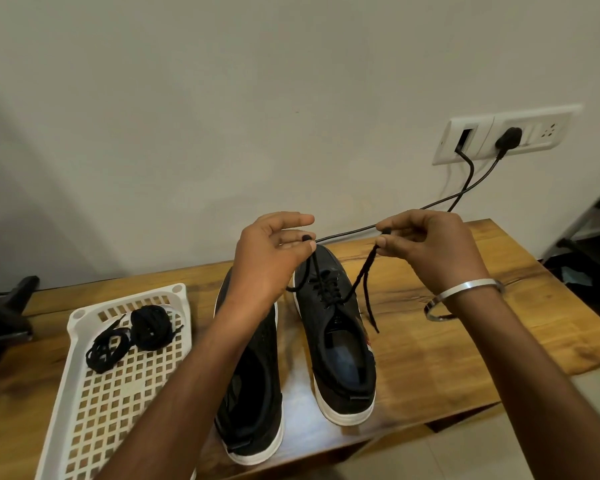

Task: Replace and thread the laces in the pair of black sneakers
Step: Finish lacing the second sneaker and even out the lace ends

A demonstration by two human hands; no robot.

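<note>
Two black sneakers with white soles stand side by side on the wooden table (447, 341), toes away from me. The right sneaker (336, 341) has a black lace (361, 275) threaded through its lower eyelets. My left hand (267, 261) pinches one lace end above the toe, and my right hand (433, 247) pinches the other end, both raised so the lace runs taut up from the eyelets. A loose tail hangs below my right hand. The left sneaker (253, 393) lies partly under my left forearm; its eyelets are hidden.
A white perforated plastic tray (118, 393) sits at the left, holding a coiled black lace bundle (151, 327) and a loose black lace (106, 348). Two black cables (465, 188) run from a wall socket (503, 136) behind my hands. A dark object sits at far left.
</note>
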